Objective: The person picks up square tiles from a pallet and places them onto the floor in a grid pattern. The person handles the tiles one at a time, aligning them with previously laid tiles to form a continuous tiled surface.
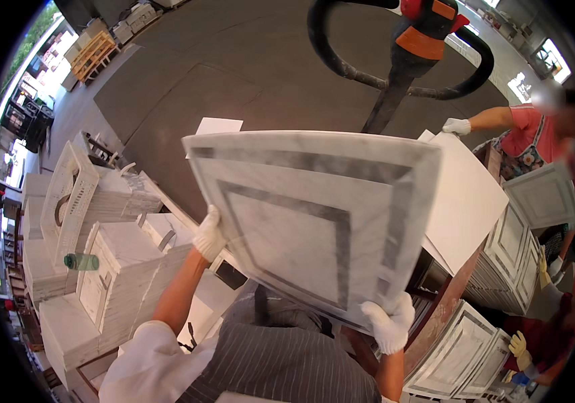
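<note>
A large square marble tile, white with grey inlaid bands forming nested squares, is held tilted up in front of my body. My left hand, in a white glove, is closed on its left edge. My right hand, gloved as well, grips its lower right corner, with the fingers partly behind it. White sheets lie just right of the tile, and a small corner of another white sheet shows beyond its upper left. The tile covers whatever lies directly behind it.
A pallet jack handle rises ahead. White marble stacks stand left, with a green bottle and a plastic basket. At right, a co-worker's gloved hand touches the sheets. More inlaid tiles and yellow-gloved hands are lower right.
</note>
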Tool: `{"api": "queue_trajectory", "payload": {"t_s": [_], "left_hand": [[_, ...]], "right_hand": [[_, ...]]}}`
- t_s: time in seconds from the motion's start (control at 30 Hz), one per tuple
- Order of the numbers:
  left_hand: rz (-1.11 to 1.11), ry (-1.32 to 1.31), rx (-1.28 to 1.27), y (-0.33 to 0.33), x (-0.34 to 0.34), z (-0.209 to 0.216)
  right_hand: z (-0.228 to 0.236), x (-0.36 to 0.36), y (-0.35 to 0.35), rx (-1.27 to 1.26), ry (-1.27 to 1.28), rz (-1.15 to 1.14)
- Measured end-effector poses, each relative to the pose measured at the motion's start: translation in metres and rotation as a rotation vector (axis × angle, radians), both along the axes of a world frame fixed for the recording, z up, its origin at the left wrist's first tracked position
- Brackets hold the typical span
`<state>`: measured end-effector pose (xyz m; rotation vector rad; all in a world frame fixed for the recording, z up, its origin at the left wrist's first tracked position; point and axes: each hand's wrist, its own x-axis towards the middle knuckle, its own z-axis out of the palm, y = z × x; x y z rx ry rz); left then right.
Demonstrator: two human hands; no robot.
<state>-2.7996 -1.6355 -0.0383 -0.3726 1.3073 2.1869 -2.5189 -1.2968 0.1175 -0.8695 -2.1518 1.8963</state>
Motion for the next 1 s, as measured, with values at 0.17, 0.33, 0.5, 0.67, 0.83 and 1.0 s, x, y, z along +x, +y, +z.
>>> {"api": "queue_trajectory", "payload": {"t_s": [0.17,0.33,0.5,0.67,0.83,1.0], "left_hand": [[0.02,0.231,0.06,-0.136,-0.029,0.049],[0.505,-0.039,-0.141,-0.209,0.023,0.075],[0.657,-0.03,-0.294,-0.249,0.103,0.071],[0.747,-0.018,-0.328,-0.249,0.182,0.076],[0.874,0.063,-0.334,-0.216,0.249,0.097],[1.025,0.097,-0.463,-0.192,0.264,0.121]], "right_hand": [[-0.008,-0.126,-0.042,-0.19,-0.006,0.405],[-0.026,-0.176,-0.059,-0.119,0.029,0.716],[-0.04,-0.194,-0.07,0.001,0.117,0.872],[-0.047,-0.19,-0.085,0.043,0.127,0.909],[-0.045,-0.194,-0.101,0.069,0.157,0.989],[-0.044,-0.217,-0.125,0.031,0.111,1.126]]}}
